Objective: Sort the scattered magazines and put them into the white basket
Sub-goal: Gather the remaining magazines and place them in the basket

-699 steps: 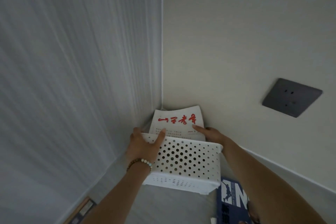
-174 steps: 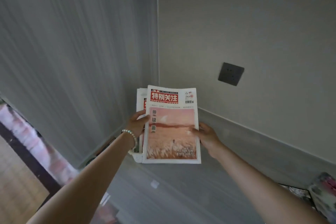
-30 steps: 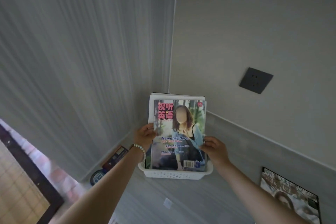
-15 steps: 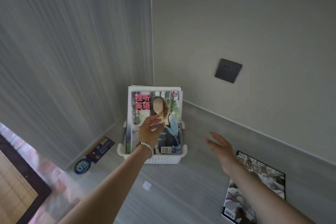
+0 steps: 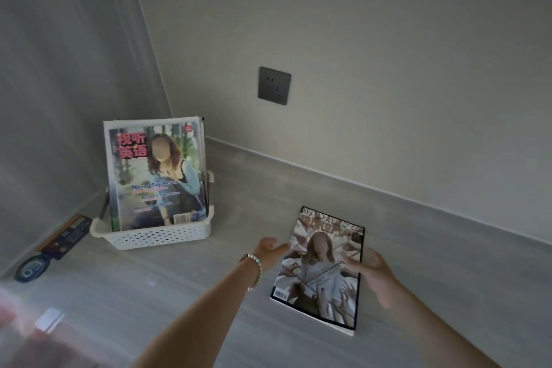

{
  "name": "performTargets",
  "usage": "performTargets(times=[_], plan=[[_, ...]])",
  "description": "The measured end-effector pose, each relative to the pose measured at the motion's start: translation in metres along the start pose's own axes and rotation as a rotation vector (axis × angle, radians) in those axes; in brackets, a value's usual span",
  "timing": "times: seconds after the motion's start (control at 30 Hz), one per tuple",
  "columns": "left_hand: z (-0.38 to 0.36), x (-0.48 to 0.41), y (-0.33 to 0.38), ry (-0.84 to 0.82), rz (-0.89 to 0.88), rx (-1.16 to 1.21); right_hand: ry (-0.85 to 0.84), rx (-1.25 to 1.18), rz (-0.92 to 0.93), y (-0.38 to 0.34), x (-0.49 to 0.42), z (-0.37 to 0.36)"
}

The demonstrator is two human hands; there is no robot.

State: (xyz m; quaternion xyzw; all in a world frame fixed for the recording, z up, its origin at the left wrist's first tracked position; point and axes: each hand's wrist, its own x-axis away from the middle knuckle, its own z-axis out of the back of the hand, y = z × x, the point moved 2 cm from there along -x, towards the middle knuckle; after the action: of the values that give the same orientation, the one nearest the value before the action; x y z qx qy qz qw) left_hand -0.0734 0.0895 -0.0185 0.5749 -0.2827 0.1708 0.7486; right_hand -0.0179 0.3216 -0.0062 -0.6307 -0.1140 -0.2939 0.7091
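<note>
Now both hands off basket (image 5: 155, 237), flanking floor magazine (image 5: 321, 270).

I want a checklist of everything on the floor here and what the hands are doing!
Surface: grey floor in a wall corner.
Job's things: white basket in the corner with magazines standing upright; front magazine shows pink title characters. One more magazine on the floor, lying flat, cover up.
Clutter: dark booklet and round blue tag left of the basket; small white scrap.
Grippers: left hand open at the flat magazine's left edge; right hand open at its right edge; lifted or not, unclear.
Cables: nothing seen.
Surroundings: dark wall socket, pale walls.
</note>
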Motion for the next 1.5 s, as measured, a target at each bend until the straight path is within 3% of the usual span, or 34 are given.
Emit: performTargets(times=[0.13, 0.2, 0.3, 0.43, 0.6, 0.7, 0.83, 1.1, 1.33, 1.5], plan=[[-0.03, -0.003, -0.014, 0.016, 0.059, 0.046, -0.006, -0.064, -0.137, 0.023, 0.005, 0.008], [-0.036, -0.008, -0.021, 0.064, 0.068, 0.045, -0.043, -0.059, -0.12, 0.027, 0.007, 0.008], [-0.047, -0.001, -0.026, -0.026, 0.098, 0.053, -0.024, -0.036, -0.034, 0.027, 0.004, 0.014], [-0.059, 0.014, -0.009, -0.118, -0.049, 0.054, -0.113, 0.034, -0.09, 0.022, 0.004, 0.014], [-0.046, 0.032, 0.026, -0.208, -0.202, 0.214, -0.065, -0.029, -0.153, 0.01, -0.001, -0.004], [-0.017, 0.049, 0.056, -0.228, -0.309, 0.254, -0.271, -0.21, -0.156, -0.01, -0.007, -0.03], [0.055, 0.064, 0.085, -0.065, -0.417, 0.363, -0.495, -0.501, -0.084, -0.063, -0.001, -0.08], [0.214, 0.076, 0.079, 0.399, -0.47, 0.346, -0.39, -0.22, 0.264, -0.144, 0.021, -0.201], [0.318, 0.055, 0.053, 0.453, -0.429, 0.312, -0.305, -0.076, 0.444, -0.172, 0.026, -0.3], [0.352, 0.024, 0.031, 0.484, -0.396, 0.241, -0.242, 0.027, 0.516, -0.162, 0.009, -0.346]])
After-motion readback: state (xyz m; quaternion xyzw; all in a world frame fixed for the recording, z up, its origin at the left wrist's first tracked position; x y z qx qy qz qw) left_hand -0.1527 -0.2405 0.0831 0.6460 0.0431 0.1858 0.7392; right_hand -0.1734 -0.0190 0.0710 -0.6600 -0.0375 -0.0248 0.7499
